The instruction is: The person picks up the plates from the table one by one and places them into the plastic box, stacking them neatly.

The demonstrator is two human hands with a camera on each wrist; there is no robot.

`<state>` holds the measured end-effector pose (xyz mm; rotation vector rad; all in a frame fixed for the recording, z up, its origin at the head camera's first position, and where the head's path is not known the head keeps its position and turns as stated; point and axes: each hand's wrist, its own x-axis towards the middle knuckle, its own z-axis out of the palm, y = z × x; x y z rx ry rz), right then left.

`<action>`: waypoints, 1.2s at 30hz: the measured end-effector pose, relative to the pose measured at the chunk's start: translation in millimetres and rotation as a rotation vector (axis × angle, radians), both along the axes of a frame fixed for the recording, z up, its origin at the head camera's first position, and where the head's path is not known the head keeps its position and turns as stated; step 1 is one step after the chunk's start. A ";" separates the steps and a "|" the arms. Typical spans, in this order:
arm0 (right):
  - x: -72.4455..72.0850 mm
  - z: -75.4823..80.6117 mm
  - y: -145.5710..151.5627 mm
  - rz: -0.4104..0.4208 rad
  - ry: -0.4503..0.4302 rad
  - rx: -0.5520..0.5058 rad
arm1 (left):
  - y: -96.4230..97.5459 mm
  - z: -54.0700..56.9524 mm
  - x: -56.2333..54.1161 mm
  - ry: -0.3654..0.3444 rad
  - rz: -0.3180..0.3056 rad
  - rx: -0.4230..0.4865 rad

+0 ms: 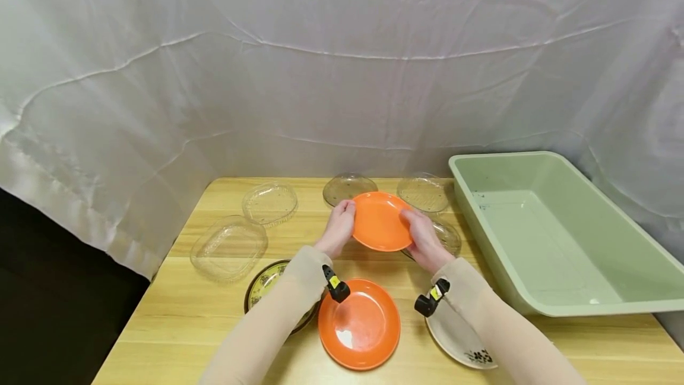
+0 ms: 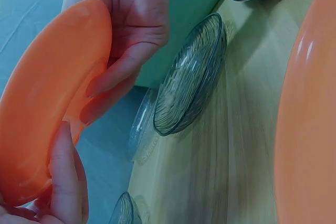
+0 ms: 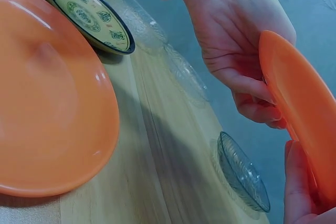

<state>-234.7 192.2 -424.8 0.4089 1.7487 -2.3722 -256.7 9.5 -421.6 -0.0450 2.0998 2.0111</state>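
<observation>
Between both hands an orange plate [image 1: 380,222] is raised above the table, tilted so its face shows in the head view. My left hand [image 1: 339,228] grips its left edge, fingers curled beneath. At the opposite edge my right hand [image 1: 424,239] pinches the rim, thumb on top and fingers below, as the left wrist view also shows. A second orange plate [image 1: 359,324] lies on the table nearer to me. Left of it, a yellow patterned dish with a dark rim [image 1: 262,285] is partly hidden by my left forearm. A white plate with dark flowers [image 1: 454,337] lies under my right forearm.
A big pale green basin [image 1: 534,242] stands at the right. Clear glass dishes [image 1: 230,248] lie at the left, and darker glass dishes [image 1: 350,188] lie at the back and behind my right hand. A grey curtain [image 1: 342,76] closes off the rear.
</observation>
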 end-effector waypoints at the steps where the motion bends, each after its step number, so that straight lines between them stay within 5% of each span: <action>1: 0.2 -0.2 0.1 0.000 0.002 0.006 | 0.6 0.8 0.6 -0.008 -0.004 0.005; 20: 4.7 -2.2 1.7 -0.038 0.010 0.069 | 3.6 -0.8 1.0 -0.007 -0.069 -0.006; 36: 9.7 12.4 10.5 -0.055 -0.006 0.156 | 3.5 2.8 2.9 0.052 -0.112 -0.075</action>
